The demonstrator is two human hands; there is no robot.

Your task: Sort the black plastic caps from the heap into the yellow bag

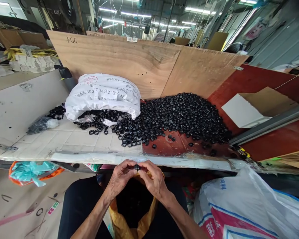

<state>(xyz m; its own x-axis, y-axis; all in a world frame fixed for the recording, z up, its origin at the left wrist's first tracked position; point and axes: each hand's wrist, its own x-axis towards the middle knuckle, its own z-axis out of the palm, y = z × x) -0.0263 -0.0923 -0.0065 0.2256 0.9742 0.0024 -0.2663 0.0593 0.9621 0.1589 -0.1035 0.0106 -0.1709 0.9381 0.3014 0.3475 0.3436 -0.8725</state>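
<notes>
Between the fingertips of my left hand (122, 176) and my right hand (153, 177) is a small black part (137, 167), pinched from both sides. Both hands are just in front of the table's near edge, above an open yellow sack (122, 222) between my knees, with a dark inside. Beyond them a large heap of small black parts (186, 116) lies on the table, with loose black rings (128, 141) at its near left side. A full white sack (104, 94) rests at the heap's left, over some of the rings.
Plywood boards (129, 63) wall off the table's back. An open carton (246, 109) is at the right. A clear bag (41, 124) lies at the left. Big white sacks (239, 202) stand at my right, and an orange-rimmed basket (12, 177) holds blue strips at my left.
</notes>
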